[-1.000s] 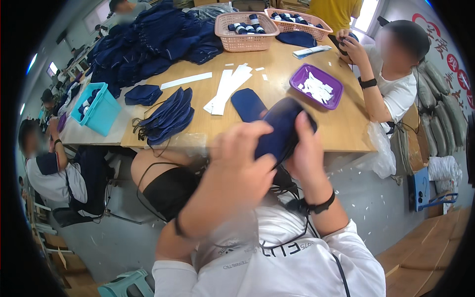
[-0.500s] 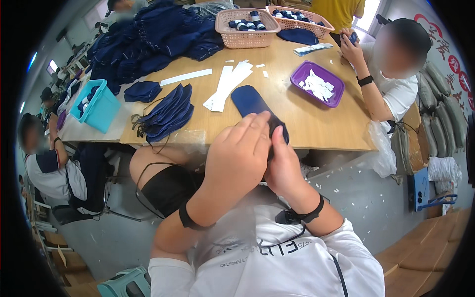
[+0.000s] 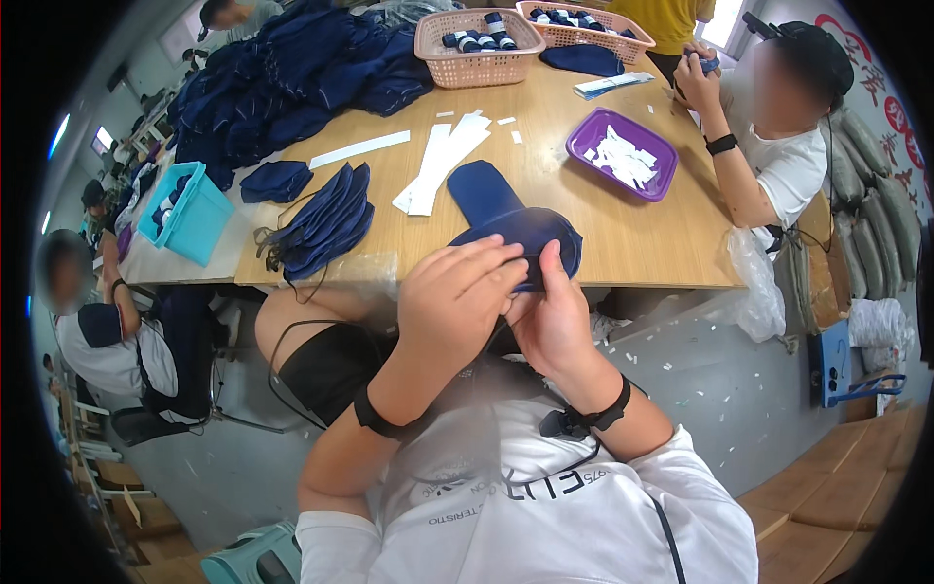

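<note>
A navy eye mask is held in front of me at the table's near edge, its rounded edge fanned out toward the far side. My left hand closes over its near left part with the fingers laid across it. My right hand grips the near right part, thumb on top and fingers underneath. The near part of the mask is hidden by my hands. Just beyond it, a flat navy fabric piece lies on the table. Left of my hands rests a stack of navy eye masks with dark straps.
White paper strips and a purple tray of small white labels lie on the table. A teal bin, pink baskets of rolled masks and a navy fabric heap stand around. At right a co-worker's hands hold something navy.
The mask in my hands has spread open and shows more of its surface. My left hand has shifted slightly down and left. The co-worker's hands at right have moved a little.
</note>
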The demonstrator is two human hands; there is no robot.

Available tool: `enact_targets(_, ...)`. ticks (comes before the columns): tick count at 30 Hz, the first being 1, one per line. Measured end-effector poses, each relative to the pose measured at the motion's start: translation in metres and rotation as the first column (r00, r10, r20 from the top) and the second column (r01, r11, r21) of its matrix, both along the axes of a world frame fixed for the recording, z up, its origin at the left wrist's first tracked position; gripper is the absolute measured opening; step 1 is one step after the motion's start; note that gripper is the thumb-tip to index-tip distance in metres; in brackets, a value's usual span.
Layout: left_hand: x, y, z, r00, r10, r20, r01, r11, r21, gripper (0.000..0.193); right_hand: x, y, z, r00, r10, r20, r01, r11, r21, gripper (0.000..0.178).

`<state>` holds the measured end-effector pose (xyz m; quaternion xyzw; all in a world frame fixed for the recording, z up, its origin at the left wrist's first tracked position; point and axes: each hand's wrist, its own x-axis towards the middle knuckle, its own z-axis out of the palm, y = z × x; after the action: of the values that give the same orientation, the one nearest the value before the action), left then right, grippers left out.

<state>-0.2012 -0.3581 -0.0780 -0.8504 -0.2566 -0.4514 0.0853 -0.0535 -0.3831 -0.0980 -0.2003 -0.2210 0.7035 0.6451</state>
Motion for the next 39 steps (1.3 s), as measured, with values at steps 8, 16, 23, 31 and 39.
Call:
enact_targets(8, 0.019, -0.014, 0.004, 0.966, 0.141, -0.216, -0.113, 0.984, 0.140, 0.028, 0.012, 0.003, 0.000, 0.995, -0.069, 0.074, 0.066, 0.997, 0.037, 0.034)
enact_targets(16, 0.023, -0.008, 0.007, 0.973, 0.001, -0.231, 0.038, 0.986, 0.163, 0.026, 0.034, 0.007, -0.010, 0.991, -0.005, -0.132, -0.006, 0.996, -0.084, 0.057)
enact_targets(23, 0.056, 0.029, 0.006, 0.992, -0.094, -0.079, 0.093, 0.996, -0.019, 0.021, 0.073, 0.011, 0.006, 0.970, -0.099, 0.220, 0.101, 0.995, 0.003, 0.044)
enact_targets(31, 0.086, 0.100, -0.034, 0.930, -0.132, -0.343, 0.001, 0.934, -0.357, 0.017, 0.165, 0.025, -0.023, -0.385, -0.647, 0.658, -0.128, 0.744, 0.656, 0.042)
enact_targets(39, 0.034, 0.145, 0.006, 0.987, -0.032, -0.160, -0.062, 0.832, -0.551, 0.027, 0.164, 0.026, -0.031, -0.260, -0.677, 0.688, -0.248, 0.736, 0.630, 0.036)
